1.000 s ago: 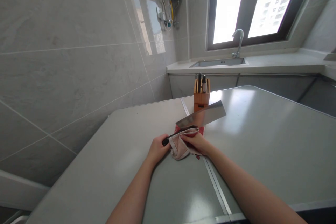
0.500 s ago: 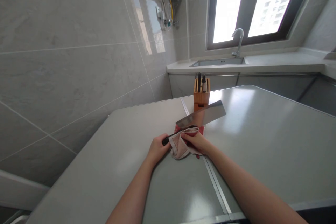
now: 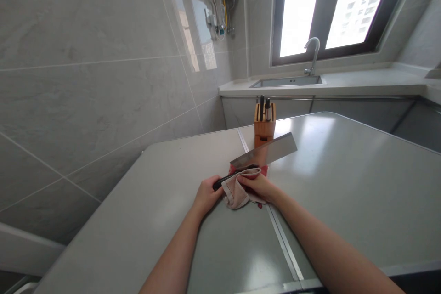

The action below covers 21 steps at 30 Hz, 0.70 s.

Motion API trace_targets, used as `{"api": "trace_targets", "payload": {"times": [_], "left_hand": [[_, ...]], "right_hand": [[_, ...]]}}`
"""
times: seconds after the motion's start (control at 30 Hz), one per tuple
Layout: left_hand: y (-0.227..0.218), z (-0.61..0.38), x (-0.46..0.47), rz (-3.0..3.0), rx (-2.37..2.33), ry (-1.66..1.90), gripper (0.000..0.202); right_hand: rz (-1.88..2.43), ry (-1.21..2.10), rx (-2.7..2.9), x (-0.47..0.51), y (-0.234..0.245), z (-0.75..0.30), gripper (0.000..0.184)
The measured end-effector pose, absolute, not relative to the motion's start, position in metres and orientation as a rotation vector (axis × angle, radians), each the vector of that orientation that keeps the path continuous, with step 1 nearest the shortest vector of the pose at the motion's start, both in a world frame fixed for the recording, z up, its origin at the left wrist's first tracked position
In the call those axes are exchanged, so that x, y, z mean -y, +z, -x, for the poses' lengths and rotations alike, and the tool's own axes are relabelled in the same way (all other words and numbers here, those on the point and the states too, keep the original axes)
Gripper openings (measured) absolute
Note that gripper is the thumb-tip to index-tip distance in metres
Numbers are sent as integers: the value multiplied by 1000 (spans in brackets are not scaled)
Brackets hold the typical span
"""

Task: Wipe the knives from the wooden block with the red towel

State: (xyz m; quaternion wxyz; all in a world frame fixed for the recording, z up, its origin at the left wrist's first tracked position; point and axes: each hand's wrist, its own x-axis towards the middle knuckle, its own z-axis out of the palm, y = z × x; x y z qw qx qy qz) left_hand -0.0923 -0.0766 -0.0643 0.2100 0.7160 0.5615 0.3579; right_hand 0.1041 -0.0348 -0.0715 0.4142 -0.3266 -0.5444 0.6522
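Note:
My left hand (image 3: pixel 208 194) is closed around the black handle of a cleaver (image 3: pixel 272 150). Its broad shiny blade slants up to the right, in front of the knife block. A pinkish cloth (image 3: pixel 236 194) is bunched in my right hand (image 3: pixel 259 185), its fingers pinched into the folds against the near side of the cleaver by the handle. Red material (image 3: pixel 264 171) shows behind and beside the cloth; whether it is the same cloth I cannot tell. A small dark red bit (image 3: pixel 259 205) sits below my right hand.
The wooden knife block (image 3: pixel 264 127) stands just beyond the blade with dark-handled tools in its top. A metal seam strip (image 3: pixel 285 244) crosses the grey table (image 3: pixel 165 220). Behind are a counter with a sink (image 3: pixel 291 81) and a tap (image 3: pixel 314 50); a tiled wall is at left.
Almost nothing differs. Both hands keep their hold, and the cleaver and cloth have shifted only very slightly.

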Motion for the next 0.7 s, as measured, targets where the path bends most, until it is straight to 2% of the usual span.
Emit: {"api": "trace_targets", "payload": {"times": [0.33, 0.7], "left_hand": [[-64, 92, 77, -1999, -1565, 1002, 22], [-64, 93, 77, -1983, -1568, 997, 27]], "right_hand": [[725, 1707, 1363, 35, -72, -105, 36], [741, 1621, 1442, 32, -78, -105, 21]]}}
